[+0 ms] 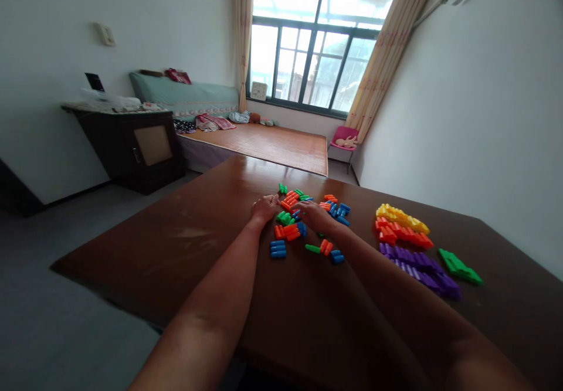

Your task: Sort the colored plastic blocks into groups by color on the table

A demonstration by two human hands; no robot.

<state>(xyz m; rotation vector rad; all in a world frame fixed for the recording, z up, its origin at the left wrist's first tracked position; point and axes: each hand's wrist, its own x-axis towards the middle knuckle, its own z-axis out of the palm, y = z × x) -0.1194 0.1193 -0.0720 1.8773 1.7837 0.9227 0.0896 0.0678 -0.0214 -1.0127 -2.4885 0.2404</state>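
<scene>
Plastic pieces [288,231] in orange, green and blue are lying in small groups on the dark brown, glossy surface [206,256], around and between the two hands. Both bare forearms are reaching in from the near edge. Closest in, a blue group [277,249] is sitting by itself, with a green piece [312,249], an orange group [326,247] and another blue group [337,257] lying to its right. Farther right, purple rows [422,269] are resting nearest, orange rows [402,233] and yellow rows [401,218] are lying behind them, and a green stack [460,266] is lying beside the purple.

The left hand [266,208] is resting at the left side of the scattered groups, fingers bent; the right hand [313,216] is reaching over the middle of them, fingers curving down. Whether either is gripping a piece is too small to tell.

Beyond the surface, a dark cabinet [145,150] is standing at left, carrying a plastic bag [109,101]. A bed [268,145] with a brown mat is stretching below the window [312,45], and a pink chair [345,136] is holding a plush toy [346,142]. Patterned curtains [382,57] are hanging beside the glass. A square clock [258,91] is standing on the sill, its markings too small to read.
</scene>
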